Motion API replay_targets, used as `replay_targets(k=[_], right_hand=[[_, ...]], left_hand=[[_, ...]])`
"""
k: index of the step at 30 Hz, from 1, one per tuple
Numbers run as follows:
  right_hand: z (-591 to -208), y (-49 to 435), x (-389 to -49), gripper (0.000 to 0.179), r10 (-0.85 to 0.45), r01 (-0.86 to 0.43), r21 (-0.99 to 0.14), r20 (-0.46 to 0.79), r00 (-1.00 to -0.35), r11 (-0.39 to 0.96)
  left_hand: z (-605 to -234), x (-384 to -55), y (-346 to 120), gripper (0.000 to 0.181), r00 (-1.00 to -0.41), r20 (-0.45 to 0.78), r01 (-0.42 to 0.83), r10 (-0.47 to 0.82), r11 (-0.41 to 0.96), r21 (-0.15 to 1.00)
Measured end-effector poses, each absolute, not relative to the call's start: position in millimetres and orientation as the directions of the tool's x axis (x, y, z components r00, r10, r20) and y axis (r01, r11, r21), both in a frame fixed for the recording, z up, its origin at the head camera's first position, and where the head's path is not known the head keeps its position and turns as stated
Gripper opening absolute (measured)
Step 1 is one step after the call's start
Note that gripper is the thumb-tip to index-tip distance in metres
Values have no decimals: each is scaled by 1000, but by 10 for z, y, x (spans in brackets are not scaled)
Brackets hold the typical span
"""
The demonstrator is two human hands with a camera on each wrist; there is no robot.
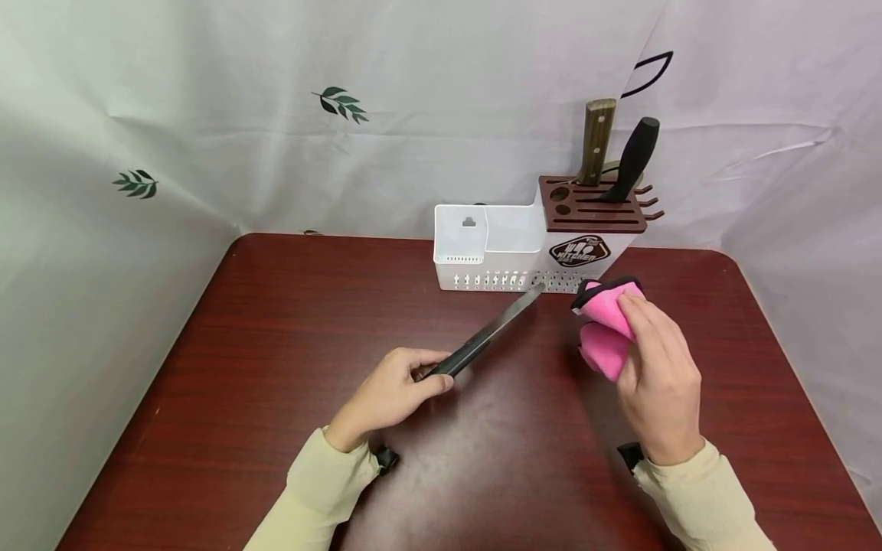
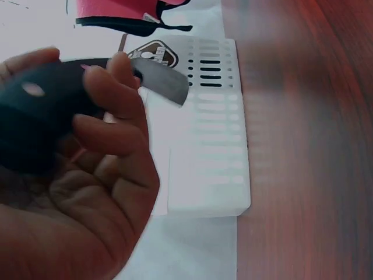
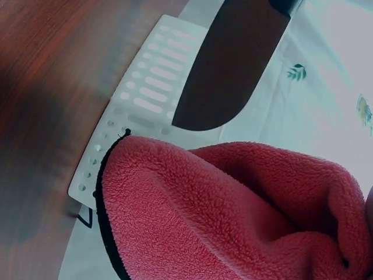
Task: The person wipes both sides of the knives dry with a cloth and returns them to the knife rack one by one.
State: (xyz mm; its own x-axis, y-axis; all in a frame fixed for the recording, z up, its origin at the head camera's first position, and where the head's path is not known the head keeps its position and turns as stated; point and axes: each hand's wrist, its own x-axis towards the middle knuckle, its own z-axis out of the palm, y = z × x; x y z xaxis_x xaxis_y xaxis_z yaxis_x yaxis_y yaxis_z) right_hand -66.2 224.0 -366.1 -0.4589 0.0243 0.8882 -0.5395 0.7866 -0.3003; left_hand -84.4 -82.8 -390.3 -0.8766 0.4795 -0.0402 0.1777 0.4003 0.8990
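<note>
My left hand [image 1: 390, 389] grips a knife [image 1: 510, 312] by its black handle [image 1: 460, 360], the blade slanting up and right toward the rack. From the right wrist view the blade [image 3: 227, 64] looks broad with a rounded tip. A pink cloth [image 1: 605, 306] with black edging is pinched in my right hand [image 1: 663, 375], to the right of the blade and apart from it. Behind both stands a white knife rack [image 1: 510, 229] with a brown slotted top [image 1: 596, 218]. A wooden-handled knife [image 1: 596, 141] and a black-handled knife [image 1: 635, 157] stand in its slots.
The reddish-brown wooden table [image 1: 289, 321] carries the rack near its back edge. Brown hooks [image 1: 651, 203] stick out from the rack's right side. A white curtain [image 1: 227, 92] with leaf prints hangs behind and at both sides.
</note>
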Motion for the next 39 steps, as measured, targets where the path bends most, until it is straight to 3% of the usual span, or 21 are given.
replay_targets(k=[9,21,29,39], right_hand=[[-3691,2244,-667,44,13,-541,-306,878,-479,783],[-3724,2242,-685,45,-20,-534,-301,858,-514,790],[-3758,2237,-701,46,-42,-539,-301,845,-532,787],[-3833,2217,-745,47,-77,-517,-295,810,-581,803]], left_hand=[[-3901,-824,-811,27,-898,-90,112,431,422,899],[-3960,-831,-792,25,-903,-152,-70,401,212,975],[-3983,-807,-739,28,-870,-204,-204,448,49,978],[-3989,-794,-703,27,-858,-228,-265,460,-16,964]])
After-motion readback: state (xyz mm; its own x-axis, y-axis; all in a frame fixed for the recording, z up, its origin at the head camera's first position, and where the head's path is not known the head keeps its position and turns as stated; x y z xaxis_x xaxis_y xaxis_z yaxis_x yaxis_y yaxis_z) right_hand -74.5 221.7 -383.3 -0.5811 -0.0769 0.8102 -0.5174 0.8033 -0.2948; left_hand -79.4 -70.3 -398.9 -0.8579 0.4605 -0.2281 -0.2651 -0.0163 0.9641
